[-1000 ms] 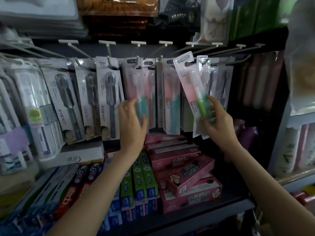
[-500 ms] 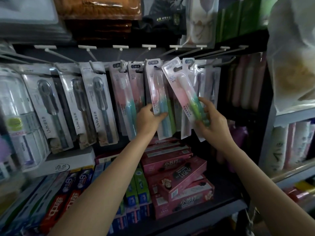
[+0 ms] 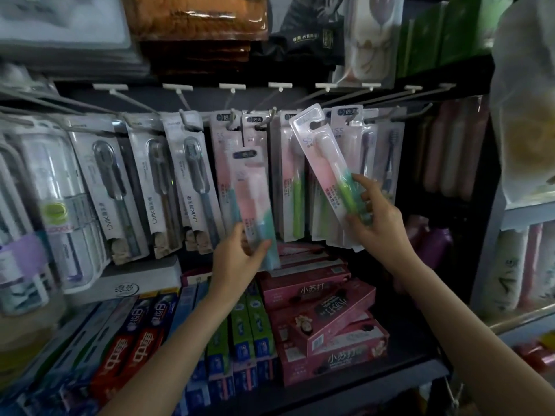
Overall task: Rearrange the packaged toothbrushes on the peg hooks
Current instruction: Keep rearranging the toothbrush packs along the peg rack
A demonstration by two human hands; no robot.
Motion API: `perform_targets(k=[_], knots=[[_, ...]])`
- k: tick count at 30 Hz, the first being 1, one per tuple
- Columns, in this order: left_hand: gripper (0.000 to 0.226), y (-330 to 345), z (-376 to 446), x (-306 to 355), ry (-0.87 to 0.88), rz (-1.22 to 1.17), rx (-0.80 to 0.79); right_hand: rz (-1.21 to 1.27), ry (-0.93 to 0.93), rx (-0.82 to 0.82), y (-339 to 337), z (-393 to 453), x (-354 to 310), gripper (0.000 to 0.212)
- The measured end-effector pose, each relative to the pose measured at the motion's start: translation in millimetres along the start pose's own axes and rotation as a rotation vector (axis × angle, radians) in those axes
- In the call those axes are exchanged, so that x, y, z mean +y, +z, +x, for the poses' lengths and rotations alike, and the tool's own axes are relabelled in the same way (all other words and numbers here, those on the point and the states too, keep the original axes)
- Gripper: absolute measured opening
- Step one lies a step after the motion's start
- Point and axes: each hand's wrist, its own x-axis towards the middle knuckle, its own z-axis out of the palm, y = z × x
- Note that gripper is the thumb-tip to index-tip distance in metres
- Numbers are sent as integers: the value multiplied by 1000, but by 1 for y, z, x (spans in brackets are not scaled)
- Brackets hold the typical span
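Left hand (image 3: 240, 253) raised, fingers curled round the lower end of a pink-and-teal toothbrush pack (image 3: 255, 205), held off the hooks, near upright, below the peg hooks (image 3: 270, 115). Right hand (image 3: 375, 223) raised higher, pinching the bottom of a pink-and-green toothbrush pack (image 3: 327, 163), tilted top-left, its hang hole free of any hook. Grey LMK packs (image 3: 192, 187) hang to the left. Toothpaste boxes (image 3: 324, 319) fill the shelf beneath both forearms.
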Motion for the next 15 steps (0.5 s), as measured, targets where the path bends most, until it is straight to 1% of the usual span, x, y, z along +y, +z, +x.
perform_targets(k=[3,5,7,8,11,13,15], knots=[[34,-19,8,8,-16,-101,55,-13,-39,-9,6,2,-6,59],[36,-24,19,15,0,-103,30,-11,-48,-8,10,2,-10,58],[30,-27,29,22,-8,-105,-14,-12,-51,-12,12,2,-12,58],[30,-28,33,25,-9,-89,-17,-10,-47,-14,12,1,-13,58],[40,-27,41,30,-5,-6,-37,4,-18,-17,10,-1,-13,58],[41,-24,42,26,-18,15,-49,4,-3,0,7,-2,-13,57],[42,-26,39,20,-30,119,-43,-7,8,17,3,-3,-12,59]])
